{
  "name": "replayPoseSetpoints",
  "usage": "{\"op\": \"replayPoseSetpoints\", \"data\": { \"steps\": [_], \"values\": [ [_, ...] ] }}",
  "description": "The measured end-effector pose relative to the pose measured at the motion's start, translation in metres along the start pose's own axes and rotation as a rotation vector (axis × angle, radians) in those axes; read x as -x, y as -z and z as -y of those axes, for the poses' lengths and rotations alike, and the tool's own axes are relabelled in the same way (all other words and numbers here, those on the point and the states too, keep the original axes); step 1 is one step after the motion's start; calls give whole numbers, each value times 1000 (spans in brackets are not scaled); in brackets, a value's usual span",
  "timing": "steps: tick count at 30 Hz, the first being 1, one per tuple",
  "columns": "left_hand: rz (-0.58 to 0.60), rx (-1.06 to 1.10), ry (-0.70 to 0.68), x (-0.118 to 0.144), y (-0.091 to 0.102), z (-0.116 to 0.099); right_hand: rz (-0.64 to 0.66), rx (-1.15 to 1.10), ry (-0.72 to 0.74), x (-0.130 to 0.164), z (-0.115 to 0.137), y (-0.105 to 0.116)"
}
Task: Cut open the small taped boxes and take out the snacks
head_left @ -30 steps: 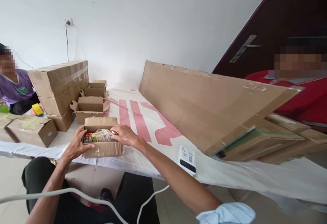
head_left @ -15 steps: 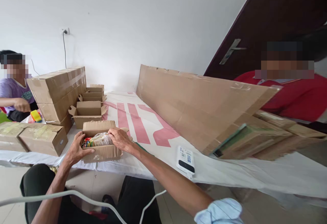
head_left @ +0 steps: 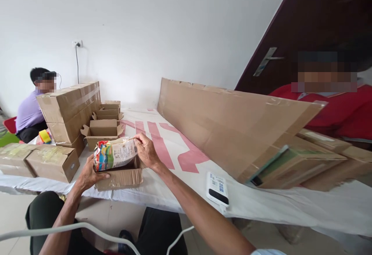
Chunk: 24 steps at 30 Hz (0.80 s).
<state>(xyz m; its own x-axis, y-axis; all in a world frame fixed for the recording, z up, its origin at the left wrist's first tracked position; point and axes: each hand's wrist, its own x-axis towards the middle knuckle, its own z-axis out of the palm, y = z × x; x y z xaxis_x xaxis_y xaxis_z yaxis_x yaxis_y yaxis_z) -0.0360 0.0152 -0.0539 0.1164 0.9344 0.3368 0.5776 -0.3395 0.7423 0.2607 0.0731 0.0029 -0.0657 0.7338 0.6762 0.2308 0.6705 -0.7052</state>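
A colourful printed plastic packet (head_left: 117,155) is partly raised above a small open cardboard box (head_left: 120,179) near the table's front edge. My right hand (head_left: 148,151) pinches the packet's clear right end between thumb and fingers. Around the box's left end, my left hand (head_left: 90,173) is closed, its thumb along the front wall and its fingertips near the packet's left end. The packet covers the back of the box and part of its inside.
Open cardboard boxes (head_left: 106,129) line up behind, beside stacked closed cartons (head_left: 68,107). Taped boxes (head_left: 55,162) lie left. A white device (head_left: 217,189) and a tall cardboard panel (head_left: 232,119) stand right. A person in purple (head_left: 29,111) sits left; another in red (head_left: 345,111) sits right.
My right hand has lifted the packet's right end, so the packet has come up partly out of the box. The person at left has turned away and the yellow item lies on the table.
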Motion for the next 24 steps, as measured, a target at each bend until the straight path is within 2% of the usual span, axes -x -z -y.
{"op": "replayPoseSetpoints", "data": {
  "steps": [3, 8, 11, 13, 16, 19, 22, 24],
  "values": [
    [9, -7, -3, -1, 7, -8, -41, -42, -17, -14, 12, 6],
    [-83, 19, 5, -2, 19, -37, -75, -102, -17, -30, 25, 6],
    [-86, 234, 17, -4, 18, -54, -84, -110, -19, -36, 30, 4],
    [-129, 403, 41, -7, 13, -58, -96, -111, -16, -38, 34, 3],
    [-230, 618, 110, -13, 3, -57, -109, -113, -14, -40, 37, 3],
    [-265, 762, 155, -20, -3, -56, -111, -122, -11, -41, 35, 2],
    [-317, 728, 108, -26, -5, -59, -130, -127, -39, -42, 30, -1],
    [-420, 584, -12, -28, -5, -63, -185, -157, -116, -41, 26, -3]
  ]
}}
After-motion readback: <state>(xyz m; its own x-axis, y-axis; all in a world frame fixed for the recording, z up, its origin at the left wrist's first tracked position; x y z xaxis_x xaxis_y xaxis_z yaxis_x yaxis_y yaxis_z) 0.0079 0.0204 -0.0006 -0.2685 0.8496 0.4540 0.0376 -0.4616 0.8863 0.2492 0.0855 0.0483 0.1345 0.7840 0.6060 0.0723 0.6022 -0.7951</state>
